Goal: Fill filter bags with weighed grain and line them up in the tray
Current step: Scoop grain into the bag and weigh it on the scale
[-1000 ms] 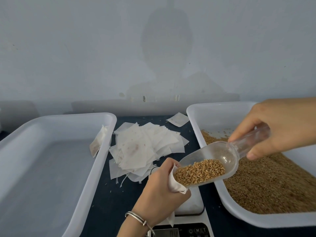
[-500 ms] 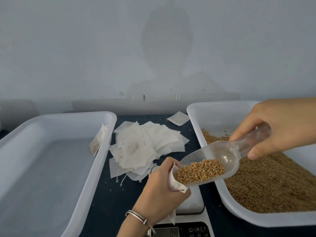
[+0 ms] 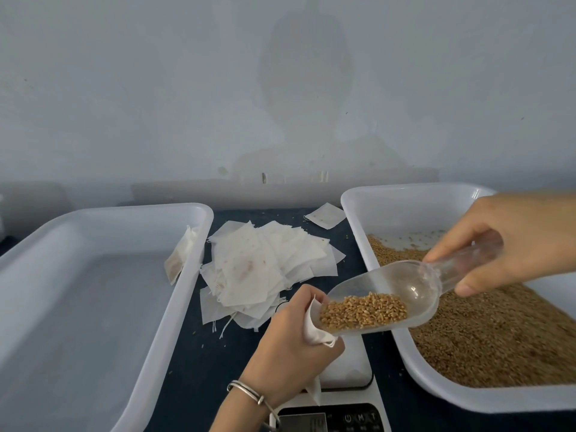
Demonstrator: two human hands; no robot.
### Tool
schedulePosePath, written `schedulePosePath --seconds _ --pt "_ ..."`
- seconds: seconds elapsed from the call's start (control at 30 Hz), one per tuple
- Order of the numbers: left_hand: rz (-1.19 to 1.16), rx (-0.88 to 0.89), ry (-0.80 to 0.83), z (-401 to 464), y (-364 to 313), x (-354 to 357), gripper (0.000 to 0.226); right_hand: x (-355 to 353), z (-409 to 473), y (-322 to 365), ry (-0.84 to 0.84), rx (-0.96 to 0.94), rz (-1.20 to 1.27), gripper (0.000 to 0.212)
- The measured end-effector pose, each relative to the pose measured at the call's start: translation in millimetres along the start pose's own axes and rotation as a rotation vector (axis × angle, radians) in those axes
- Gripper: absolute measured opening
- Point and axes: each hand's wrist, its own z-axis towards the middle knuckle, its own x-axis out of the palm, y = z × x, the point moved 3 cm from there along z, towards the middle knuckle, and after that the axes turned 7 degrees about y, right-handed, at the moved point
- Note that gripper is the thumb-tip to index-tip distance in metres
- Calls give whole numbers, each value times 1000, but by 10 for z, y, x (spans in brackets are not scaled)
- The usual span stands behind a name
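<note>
My left hand [image 3: 291,341] grips a white filter bag [image 3: 313,330] above the scale, its mouth turned toward the scoop. My right hand [image 3: 511,238] holds the handle of a clear plastic scoop [image 3: 402,291] with grain [image 3: 363,311] heaped at its front lip, which touches the bag's opening. A white tray [image 3: 358,219] on the right holds loose grain [image 3: 492,335]. The big white tray [image 3: 187,294] on the left has one filled bag [image 3: 180,257] leaning against its right wall.
A heap of flat empty filter bags [image 3: 265,269] lies on the dark table between the trays, with one stray bag [image 3: 325,215] behind. A white digital scale [image 3: 346,369] sits under my left hand, its display at the bottom edge. A grey wall stands behind.
The grain has slid a little forward in the scoop toward the bag. Both hands have held almost still.
</note>
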Motion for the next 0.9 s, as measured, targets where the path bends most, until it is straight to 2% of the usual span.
schedulePosePath --seconds 0.2,0.4,0.47,0.6,0.7,0.9 --pt "-197 45 -16 57 100 -114 13 182 49 -157 41 -67 324 50" --pt "-341 98 -2 173 233 -197 13 376 158 -299 -67 -137 640 55" --pt "-292 77 9 272 285 -228 15 423 184 -311 -119 -134 668 55" --pt "-44 30 99 441 370 -213 21 462 225 -293 -214 -92 650 50" --pt "77 55 124 442 423 -144 29 454 241 -271 -240 -76 613 49" --pt "109 97 93 359 435 -81 39 388 224 -324 -286 -63 576 51"
